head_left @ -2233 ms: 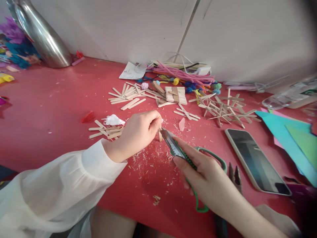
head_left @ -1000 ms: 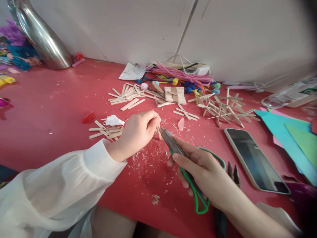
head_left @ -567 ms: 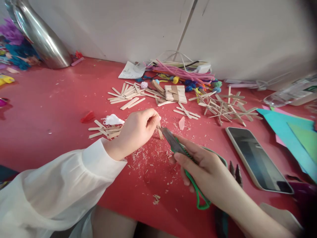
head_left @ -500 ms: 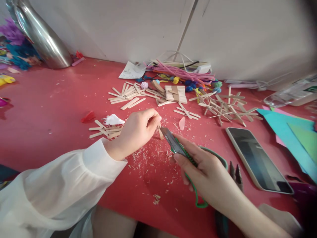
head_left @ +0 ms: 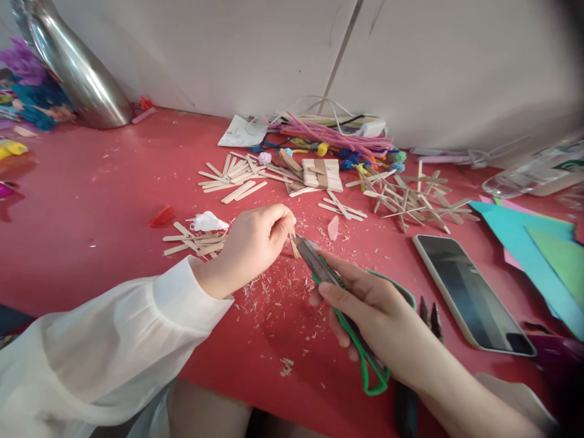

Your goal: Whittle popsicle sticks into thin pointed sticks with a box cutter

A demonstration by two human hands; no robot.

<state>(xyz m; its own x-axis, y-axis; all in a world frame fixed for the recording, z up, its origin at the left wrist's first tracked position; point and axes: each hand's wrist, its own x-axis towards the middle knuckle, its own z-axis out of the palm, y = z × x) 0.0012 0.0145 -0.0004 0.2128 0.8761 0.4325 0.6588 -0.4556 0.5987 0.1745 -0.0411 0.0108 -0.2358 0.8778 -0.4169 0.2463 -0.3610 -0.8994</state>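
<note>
holding a metal-bladed cutter (head_left: 314, 260) beside a slim wooden stick (head_left: 294, 247)

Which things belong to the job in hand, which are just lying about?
In the job: wooden stick (left hand), green-handled scissors (right hand), wood shavings; probably the loose craft sticks.

Seemingly lying about: smartphone, metal jug, plastic bottle, cyan paper.
</note>
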